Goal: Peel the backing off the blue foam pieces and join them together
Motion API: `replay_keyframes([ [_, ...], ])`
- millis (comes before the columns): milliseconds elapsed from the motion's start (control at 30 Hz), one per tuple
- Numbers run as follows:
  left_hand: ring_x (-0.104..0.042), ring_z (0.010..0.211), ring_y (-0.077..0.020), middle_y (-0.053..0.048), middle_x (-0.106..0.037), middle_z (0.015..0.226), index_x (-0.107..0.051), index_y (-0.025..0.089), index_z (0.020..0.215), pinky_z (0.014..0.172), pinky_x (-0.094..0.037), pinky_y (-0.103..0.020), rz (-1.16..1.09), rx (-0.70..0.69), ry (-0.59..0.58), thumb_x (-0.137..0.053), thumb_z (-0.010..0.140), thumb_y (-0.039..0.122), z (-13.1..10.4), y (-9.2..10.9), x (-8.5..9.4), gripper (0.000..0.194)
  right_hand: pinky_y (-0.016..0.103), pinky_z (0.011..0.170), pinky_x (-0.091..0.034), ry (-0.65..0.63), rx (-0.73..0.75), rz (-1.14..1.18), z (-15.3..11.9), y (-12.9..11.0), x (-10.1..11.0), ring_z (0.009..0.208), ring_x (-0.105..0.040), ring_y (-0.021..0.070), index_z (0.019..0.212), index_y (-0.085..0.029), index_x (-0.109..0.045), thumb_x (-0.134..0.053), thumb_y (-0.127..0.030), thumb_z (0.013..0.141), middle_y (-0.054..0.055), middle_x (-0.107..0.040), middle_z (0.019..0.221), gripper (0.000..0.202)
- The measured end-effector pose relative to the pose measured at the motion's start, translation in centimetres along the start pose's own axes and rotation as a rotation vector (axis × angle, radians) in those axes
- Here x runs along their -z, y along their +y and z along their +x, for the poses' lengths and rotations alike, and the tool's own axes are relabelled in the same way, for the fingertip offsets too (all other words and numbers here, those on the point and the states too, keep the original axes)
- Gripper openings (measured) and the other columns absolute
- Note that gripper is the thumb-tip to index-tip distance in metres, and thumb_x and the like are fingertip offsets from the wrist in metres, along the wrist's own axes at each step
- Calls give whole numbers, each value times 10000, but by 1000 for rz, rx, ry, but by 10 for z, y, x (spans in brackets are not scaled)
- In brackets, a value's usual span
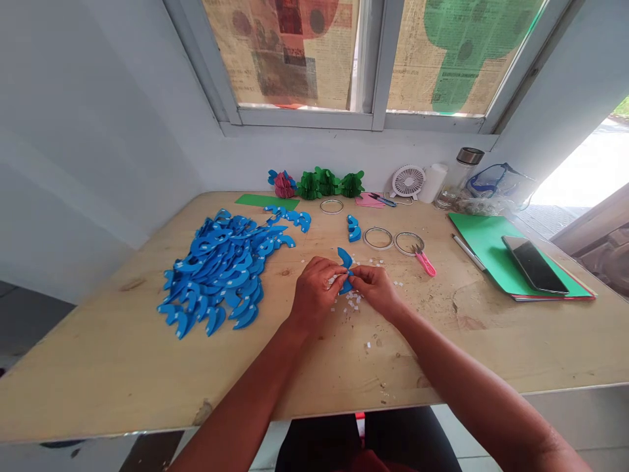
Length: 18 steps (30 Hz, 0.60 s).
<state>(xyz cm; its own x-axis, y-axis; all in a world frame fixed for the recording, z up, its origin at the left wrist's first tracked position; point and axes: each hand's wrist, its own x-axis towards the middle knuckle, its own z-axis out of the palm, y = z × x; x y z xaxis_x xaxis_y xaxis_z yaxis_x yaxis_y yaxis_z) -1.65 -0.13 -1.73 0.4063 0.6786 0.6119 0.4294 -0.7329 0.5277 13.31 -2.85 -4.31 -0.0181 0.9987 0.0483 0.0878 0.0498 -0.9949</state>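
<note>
Between my two hands is a blue paper cutout (345,257) with curved ends, held over the middle of the table. My left hand (318,286) pinches it from the left, its fingers curled. From the right, the thumb and fingertips of my right hand (376,287) close on its middle. The fingertips hide the part where they meet. Small white paper bits (352,301) lie scattered under and around the hands. A big heap of similar blue cutouts (221,262), many bearing white squares, spreads to the left. Another small blue stack (354,228) lies just beyond my hands.
Tape rolls (378,238) and pink-handled snips (425,263) lie right of my hands. Farther right, a phone (534,263) rests on green sheets (484,252) beside a pen (468,252). Green paper figures (325,182), a small fan (408,181) and a bottle (459,177) line the wall.
</note>
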Motion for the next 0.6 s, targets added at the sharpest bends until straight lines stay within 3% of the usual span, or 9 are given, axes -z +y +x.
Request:
replay_keyframes([
  [167, -578, 792, -184, -50, -669, 781, -655, 186, 746, 723, -466, -323, -36, 44, -5, -546, 789, 222, 0, 1, 2, 123, 215, 484, -320, 68, 51, -194, -1, 3, -1, 538, -471, 111, 720, -139, -651, -552, -301, 728, -10, -549, 546, 191],
  [600, -589, 761, -168, -29, -659, 748, -654, 200, 747, 695, -477, -297, -92, 111, 22, -567, 763, 213, -2, -1, 0, 90, 214, 493, -292, 89, 113, -405, -4, -3, -1, 506, -391, 90, 742, -140, -658, -505, -248, 742, -25, -492, 536, 188],
])
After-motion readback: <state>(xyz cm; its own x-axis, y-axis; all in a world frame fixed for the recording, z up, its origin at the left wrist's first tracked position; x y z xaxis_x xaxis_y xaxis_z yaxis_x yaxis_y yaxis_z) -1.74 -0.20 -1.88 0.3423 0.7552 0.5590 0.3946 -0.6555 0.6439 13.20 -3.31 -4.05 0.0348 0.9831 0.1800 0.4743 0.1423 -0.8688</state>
